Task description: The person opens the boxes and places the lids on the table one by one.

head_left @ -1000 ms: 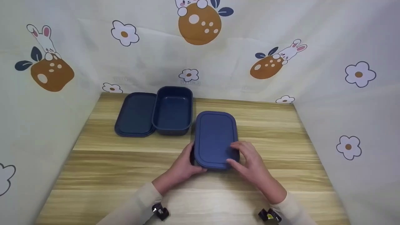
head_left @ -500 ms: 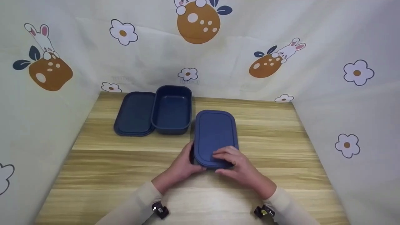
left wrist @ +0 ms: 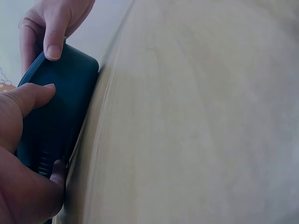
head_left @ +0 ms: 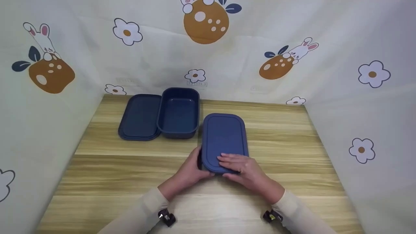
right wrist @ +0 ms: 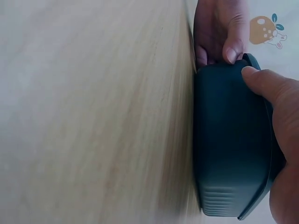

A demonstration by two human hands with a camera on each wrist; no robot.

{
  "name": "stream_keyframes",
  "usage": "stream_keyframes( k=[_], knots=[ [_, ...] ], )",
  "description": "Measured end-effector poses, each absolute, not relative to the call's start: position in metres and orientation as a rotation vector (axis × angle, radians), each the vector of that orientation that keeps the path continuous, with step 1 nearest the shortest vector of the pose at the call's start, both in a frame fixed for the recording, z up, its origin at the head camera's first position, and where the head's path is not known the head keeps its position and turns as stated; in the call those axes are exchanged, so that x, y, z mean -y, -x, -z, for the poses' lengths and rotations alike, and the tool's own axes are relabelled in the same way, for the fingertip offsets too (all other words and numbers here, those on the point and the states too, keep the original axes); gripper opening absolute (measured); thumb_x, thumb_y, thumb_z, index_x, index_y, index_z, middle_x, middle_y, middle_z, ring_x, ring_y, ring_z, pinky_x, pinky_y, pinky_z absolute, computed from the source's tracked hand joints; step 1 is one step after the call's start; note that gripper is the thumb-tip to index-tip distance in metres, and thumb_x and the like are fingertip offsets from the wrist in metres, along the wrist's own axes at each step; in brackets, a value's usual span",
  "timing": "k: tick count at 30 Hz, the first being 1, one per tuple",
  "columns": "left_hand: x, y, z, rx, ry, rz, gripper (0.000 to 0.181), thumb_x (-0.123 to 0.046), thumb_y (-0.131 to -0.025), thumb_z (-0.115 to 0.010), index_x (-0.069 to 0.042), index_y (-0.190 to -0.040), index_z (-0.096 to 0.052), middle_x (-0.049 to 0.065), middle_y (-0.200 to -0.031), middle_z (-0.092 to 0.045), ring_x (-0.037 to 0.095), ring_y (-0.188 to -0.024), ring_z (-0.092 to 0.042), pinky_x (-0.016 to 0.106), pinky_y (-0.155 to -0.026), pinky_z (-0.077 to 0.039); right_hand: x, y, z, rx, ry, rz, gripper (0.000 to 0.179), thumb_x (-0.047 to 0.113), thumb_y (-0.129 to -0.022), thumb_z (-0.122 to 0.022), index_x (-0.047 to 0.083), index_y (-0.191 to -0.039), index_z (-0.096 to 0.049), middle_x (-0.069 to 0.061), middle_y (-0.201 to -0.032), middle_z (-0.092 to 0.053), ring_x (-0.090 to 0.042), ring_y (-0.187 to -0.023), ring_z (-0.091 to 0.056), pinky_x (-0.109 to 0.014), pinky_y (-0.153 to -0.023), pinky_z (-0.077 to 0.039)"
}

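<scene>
A navy lidded food container (head_left: 224, 139) stands on the table, its lid on top. My left hand (head_left: 188, 170) grips its near left corner, thumb against the front wall and fingers round the left side. In the right wrist view that left thumb (right wrist: 232, 52) touches the wall just below the lid's rim. My right hand (head_left: 250, 174) rests on the lid's near right part with straight fingers side by side. Its thumb hangs over the front edge, and in the left wrist view this right thumb (left wrist: 53, 44) touches the front wall. The container's contents are hidden by the lid.
Behind and to the left stands a second navy container (head_left: 178, 113), uncovered, with nothing seen inside. A loose navy lid (head_left: 141, 117) lies against its left side. Patterned cloth (head_left: 156, 61) encloses the wooden table (head_left: 130, 182) at the back and both sides.
My right hand has moved left from the container's right edge onto the lid, and its fingers have flattened there. The left hand and the container keep their places.
</scene>
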State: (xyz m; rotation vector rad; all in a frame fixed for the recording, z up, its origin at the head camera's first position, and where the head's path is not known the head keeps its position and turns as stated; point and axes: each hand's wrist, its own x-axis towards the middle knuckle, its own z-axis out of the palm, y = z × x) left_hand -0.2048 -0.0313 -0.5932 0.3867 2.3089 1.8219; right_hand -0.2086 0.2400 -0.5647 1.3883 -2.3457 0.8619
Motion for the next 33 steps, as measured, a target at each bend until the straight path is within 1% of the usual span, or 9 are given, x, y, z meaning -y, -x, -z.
stream_keyframes(
  k=[5, 11, 20, 25, 29, 33],
  knots=[
    [0.031, 0.205, 0.592, -2.323, -0.402, -1.814, 0.113, -0.008, -0.076, -0.096, 0.003, -0.168, -0.033, 0.026, -0.168, -0.042, 0.04, -0.156, -0.039, 0.052, -0.131, -0.028, -0.239, 0.211, 0.566, 2.262, -1.425, -0.87, 0.041, 0.014, -0.092, -0.091, 0.005, -0.13, -0.082, -0.008, -0.139, -0.075, -0.029, -0.128, -0.073, -0.047, -0.109, -0.058],
    [0.031, 0.205, 0.594, -2.327, -0.417, -1.818, 0.112, -0.007, -0.077, -0.096, 0.002, -0.169, -0.032, 0.026, -0.169, -0.042, 0.04, -0.157, -0.039, 0.052, -0.131, -0.028, -0.236, 0.212, 0.565, 2.215, -1.436, -0.982, 0.038, 0.01, -0.09, -0.093, 0.005, -0.126, -0.083, -0.008, -0.134, -0.077, -0.028, -0.124, -0.075, -0.046, -0.107, -0.059],
    [0.032, 0.204, 0.592, -2.361, -0.385, -1.768, 0.113, -0.01, -0.08, -0.096, 0.002, -0.17, -0.03, 0.027, -0.17, -0.038, 0.041, -0.158, -0.036, 0.054, -0.131, -0.027, -0.234, 0.212, 0.557, 2.294, -1.424, -1.072, 0.037, 0.007, -0.09, -0.092, 0.005, -0.126, -0.084, -0.008, -0.134, -0.078, -0.028, -0.125, -0.075, -0.046, -0.109, -0.057],
    [0.032, 0.205, 0.592, -2.333, -0.374, -1.791, 0.113, -0.01, -0.079, -0.096, 0.003, -0.17, -0.03, 0.027, -0.169, -0.039, 0.041, -0.157, -0.038, 0.052, -0.131, -0.028, -0.234, 0.212, 0.555, 2.328, -1.411, -1.068, 0.036, 0.008, -0.09, -0.092, 0.005, -0.125, -0.084, -0.008, -0.134, -0.078, -0.028, -0.126, -0.074, -0.047, -0.11, -0.057],
    [0.032, 0.205, 0.592, -2.318, -0.371, -1.806, 0.113, -0.008, -0.078, -0.096, 0.005, -0.169, -0.029, 0.028, -0.169, -0.039, 0.041, -0.157, -0.038, 0.052, -0.13, -0.028, -0.235, 0.209, 0.557, 2.379, -1.382, -1.049, 0.036, 0.011, -0.093, -0.09, 0.004, -0.128, -0.083, -0.007, -0.139, -0.076, -0.029, -0.132, -0.071, -0.044, -0.115, -0.053],
    [0.032, 0.205, 0.592, -2.337, -0.377, -1.797, 0.113, -0.008, -0.077, -0.096, 0.004, -0.168, -0.031, 0.027, -0.169, -0.04, 0.041, -0.157, -0.038, 0.053, -0.131, -0.027, -0.233, 0.203, 0.553, 2.443, -1.306, -0.962, 0.042, 0.017, -0.092, -0.092, 0.006, -0.131, -0.08, -0.005, -0.144, -0.073, -0.028, -0.137, -0.065, -0.043, -0.117, -0.051]
  ],
)
